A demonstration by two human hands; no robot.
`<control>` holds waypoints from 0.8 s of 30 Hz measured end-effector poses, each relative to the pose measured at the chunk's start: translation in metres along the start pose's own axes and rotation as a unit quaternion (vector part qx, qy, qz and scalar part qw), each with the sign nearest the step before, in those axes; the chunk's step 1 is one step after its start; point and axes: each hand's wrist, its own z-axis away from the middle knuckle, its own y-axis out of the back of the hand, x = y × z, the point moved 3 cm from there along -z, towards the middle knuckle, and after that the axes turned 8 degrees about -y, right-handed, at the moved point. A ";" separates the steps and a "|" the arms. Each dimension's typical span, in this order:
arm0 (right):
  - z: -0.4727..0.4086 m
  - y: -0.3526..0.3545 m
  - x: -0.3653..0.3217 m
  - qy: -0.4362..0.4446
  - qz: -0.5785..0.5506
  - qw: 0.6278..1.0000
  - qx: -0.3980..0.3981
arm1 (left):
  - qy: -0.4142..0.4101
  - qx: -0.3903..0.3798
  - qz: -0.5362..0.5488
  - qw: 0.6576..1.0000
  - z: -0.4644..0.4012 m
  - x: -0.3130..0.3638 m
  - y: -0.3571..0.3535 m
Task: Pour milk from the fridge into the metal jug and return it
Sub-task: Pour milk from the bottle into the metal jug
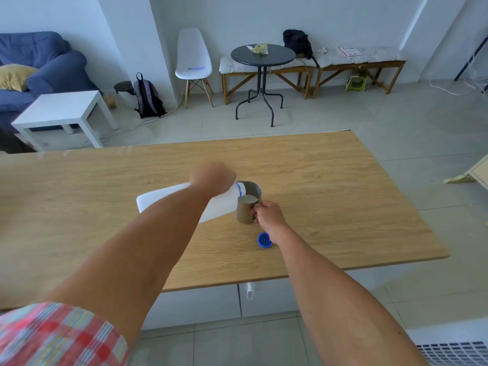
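On the tabletop [330,180], the left hand [211,177] grips a white milk bottle [219,204] tipped nearly flat, its neck over the left rim of the metal jug [248,207], which holds milk. The right hand [268,215], just right of the jug, is closed around its handle. A blue cap [264,240] lies near the jug's front, beside the right wrist.

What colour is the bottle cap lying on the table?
Blue. The cap shows clearly in the head view, near the right hand.

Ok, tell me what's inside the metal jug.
White milk partly fills the round metal jug, fed from the tilted white plastic bottle. The jug's bottom is covered by milk.
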 end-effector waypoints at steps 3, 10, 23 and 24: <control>0.000 0.000 0.000 -0.001 0.002 1.000 0.001 | -0.002 -0.001 -0.003 1.000 0.000 0.001 0.000; 0.000 0.000 0.000 -0.004 0.001 1.000 0.003 | -0.007 0.003 -0.008 1.000 -0.002 0.001 -0.001; 0.000 0.000 0.001 -0.008 0.000 1.000 0.002 | -0.011 0.005 -0.012 1.000 -0.003 0.001 -0.002; -0.001 0.000 0.001 -0.007 0.000 1.000 0.002 | -0.009 0.006 -0.012 1.000 -0.003 0.001 -0.002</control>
